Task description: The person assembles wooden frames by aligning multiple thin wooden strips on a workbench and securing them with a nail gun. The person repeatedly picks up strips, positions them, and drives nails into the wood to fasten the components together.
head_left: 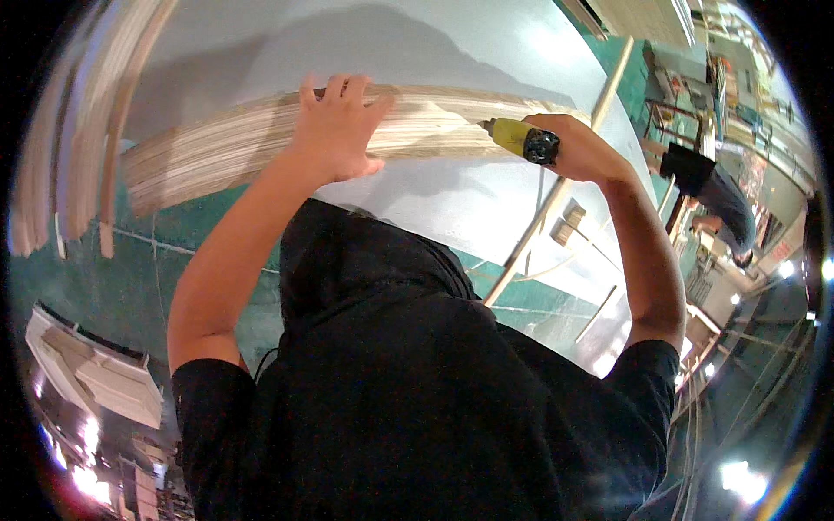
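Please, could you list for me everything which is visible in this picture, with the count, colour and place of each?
Wood strips: one bundle, too tight to count, light brown, on the pale surface
Power tool: one, yellow-green and black, tip over the strips
Pale surface: one, grey-white, beneath the strips
Long stick: one, light wood, right of centre
Small block: one, brown, right of the stick
Boards: several, light brown, upper left
Panels: several, cream, lower left
Floor: one, green, left
Another person: one, dark clothes, far right
Lights: several, white, lower corners
Left hand: one, bare, spread on the strips
Right hand: one, bare, gripping the tool
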Tool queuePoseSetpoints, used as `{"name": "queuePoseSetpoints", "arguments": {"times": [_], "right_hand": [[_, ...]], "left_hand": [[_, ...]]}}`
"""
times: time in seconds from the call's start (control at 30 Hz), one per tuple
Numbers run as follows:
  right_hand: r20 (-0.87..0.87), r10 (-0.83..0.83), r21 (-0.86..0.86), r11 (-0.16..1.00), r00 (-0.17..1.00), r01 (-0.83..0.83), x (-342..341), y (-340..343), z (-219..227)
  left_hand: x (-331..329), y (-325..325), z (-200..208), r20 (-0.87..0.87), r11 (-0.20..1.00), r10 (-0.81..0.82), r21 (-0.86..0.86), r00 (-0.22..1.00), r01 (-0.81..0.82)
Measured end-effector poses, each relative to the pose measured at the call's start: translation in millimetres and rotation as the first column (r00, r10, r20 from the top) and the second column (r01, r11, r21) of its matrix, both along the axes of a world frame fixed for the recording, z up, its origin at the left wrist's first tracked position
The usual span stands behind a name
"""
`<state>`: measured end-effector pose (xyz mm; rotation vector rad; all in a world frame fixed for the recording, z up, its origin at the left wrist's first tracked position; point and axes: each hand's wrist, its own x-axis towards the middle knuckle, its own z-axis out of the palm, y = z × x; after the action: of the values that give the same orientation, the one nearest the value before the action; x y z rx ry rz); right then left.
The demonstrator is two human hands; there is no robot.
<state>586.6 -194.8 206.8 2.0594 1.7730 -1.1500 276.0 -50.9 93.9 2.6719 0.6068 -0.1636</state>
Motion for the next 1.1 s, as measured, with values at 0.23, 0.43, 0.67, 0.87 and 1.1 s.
{"name": "queuePoseSetpoints", "arguments": {"times": [0.23, 0.43, 0.67, 0.87, 1.1], "right_hand": [[0.086, -0.060, -0.101, 0.992, 0.994, 0.069, 98, -91, -4], [0.076, -0.016, 0.000, 1.000, 0.997, 0.016, 139, -128, -12], [-0.061, -0.013, 0.066, 0.998, 0.998, 0.017, 165, -133, -20], [-0.091, 0.009, 0.075, 0.997, 0.996, -0.002, 167, -129, -18], [0.034, -0.024, -0.018, 1.000, 0.999, 0.025, 188, -96, -11]], "left_hand": [[150, -73, 1, 0.103, 0.994, -0.108, 0.032, 0.989, 0.105], [201, -111, -26, 0.066, 0.996, -0.070, 0.059, 0.995, 0.066], [205, -113, -42, 0.172, 0.991, -0.097, 0.106, 0.980, 0.079], [204, -111, -33, 0.150, 0.992, -0.091, 0.100, 0.985, 0.076], [206, -111, -34, 0.153, 0.989, -0.102, 0.121, 0.983, 0.083]]}}
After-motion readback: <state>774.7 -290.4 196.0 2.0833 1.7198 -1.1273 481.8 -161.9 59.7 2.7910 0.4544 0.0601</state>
